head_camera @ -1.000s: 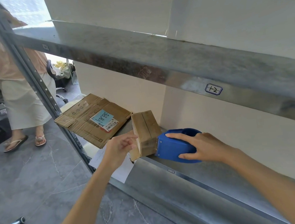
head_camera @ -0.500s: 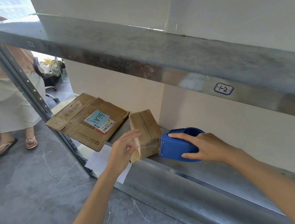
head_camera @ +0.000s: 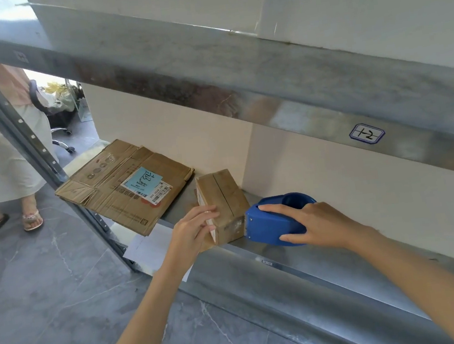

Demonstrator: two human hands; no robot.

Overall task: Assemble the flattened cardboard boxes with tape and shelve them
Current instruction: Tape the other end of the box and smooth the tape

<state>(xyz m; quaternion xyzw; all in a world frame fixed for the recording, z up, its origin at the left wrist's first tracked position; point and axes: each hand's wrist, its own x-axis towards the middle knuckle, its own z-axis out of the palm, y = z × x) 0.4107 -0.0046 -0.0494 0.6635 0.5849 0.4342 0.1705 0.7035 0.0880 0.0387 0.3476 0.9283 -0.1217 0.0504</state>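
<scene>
A small assembled cardboard box [head_camera: 225, 200] stands on the metal shelf [head_camera: 300, 254], its taped seam facing up. My left hand [head_camera: 191, 232] rests against the box's left side with fingers nearly straight. My right hand [head_camera: 315, 225] grips a blue tape dispenser [head_camera: 271, 227], whose toothed front edge touches the box's near right face. A flattened cardboard box [head_camera: 108, 185] with a blue note and a barcode label lies to the left, overhanging the shelf's front edge.
An upper shelf beam [head_camera: 238, 85] with a label marked 1-2 [head_camera: 366, 133] runs overhead. A perforated upright post [head_camera: 32, 137] stands at the left. A person in sandals [head_camera: 2, 169] stands beyond it. White paper [head_camera: 152, 248] lies below the shelf on the grey floor.
The view has shifted a little to the right. Both hands, the box and the dispenser keep the same positions relative to each other.
</scene>
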